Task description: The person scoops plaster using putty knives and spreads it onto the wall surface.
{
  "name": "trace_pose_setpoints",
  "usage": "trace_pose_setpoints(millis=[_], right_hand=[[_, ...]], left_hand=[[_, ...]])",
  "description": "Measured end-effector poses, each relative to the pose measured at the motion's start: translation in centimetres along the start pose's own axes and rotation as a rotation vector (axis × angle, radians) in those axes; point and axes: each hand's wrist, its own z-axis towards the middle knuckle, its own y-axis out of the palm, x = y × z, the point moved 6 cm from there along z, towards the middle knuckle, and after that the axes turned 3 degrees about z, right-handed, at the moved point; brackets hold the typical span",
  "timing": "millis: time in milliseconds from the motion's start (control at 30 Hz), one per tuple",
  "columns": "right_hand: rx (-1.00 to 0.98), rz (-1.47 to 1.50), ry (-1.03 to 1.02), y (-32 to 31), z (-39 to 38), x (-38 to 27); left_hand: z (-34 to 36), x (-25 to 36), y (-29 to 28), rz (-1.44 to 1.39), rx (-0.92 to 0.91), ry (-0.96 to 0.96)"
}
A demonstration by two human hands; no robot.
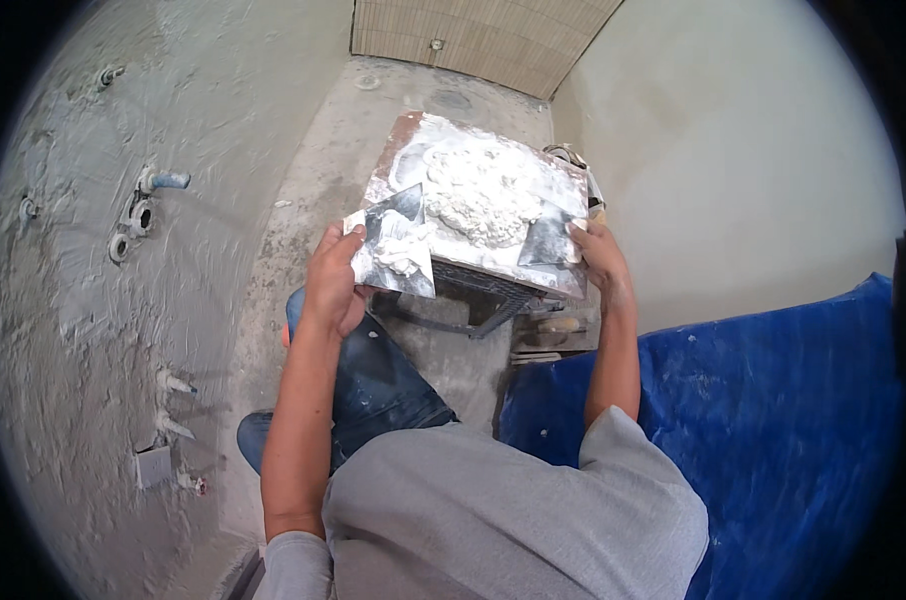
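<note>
The left hand (333, 285) grips a broad steel trowel (398, 245) loaded with white plaster; the right hand (598, 255) clasps a smaller steel blade (550, 243) (both level, keeping paste on) over the plaster-heaped square board (478, 190).

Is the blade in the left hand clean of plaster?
No: the left hand holds a metal blade carrying a white lump of plaster, beside the plaster-heaped board.

No packages, labels, signs or screens in view — only bare surfaces
</note>
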Motion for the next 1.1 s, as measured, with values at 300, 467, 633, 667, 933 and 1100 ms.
trace_pose_setpoints(millis=[300,467,633,667,933,1100], right_hand=[[-0.209,0.148,0.072,0.8,3.5,0.5],[-0.289,0.311,0.071,2.4,2.1,-0.2],[-0.313,0.181,0.049,2.9,1.5,-1.4],[-0.321,0.147,0.064,2.9,1.4,-1.6],[-0.392,0.199,0.08,3.4,1.3,-1.6],[-0.394,0.383,0.038,3.7,1.4,-2.2]], left_hand=[[-0.4,-0.3,1.2,-0.052,-0.006,-0.025],[0.0,-0.7,2.1,-0.066,-0.035,-0.035],[0.7,-1.6,3.2,-0.055,-0.017,-0.045],[0.8,-1.8,3.3,-0.055,-0.033,-0.039],[1.3,-2.3,3.0,-0.046,-0.042,-0.059],[1.6,-2.1,4.0,-0.049,-0.037,-0.061]])
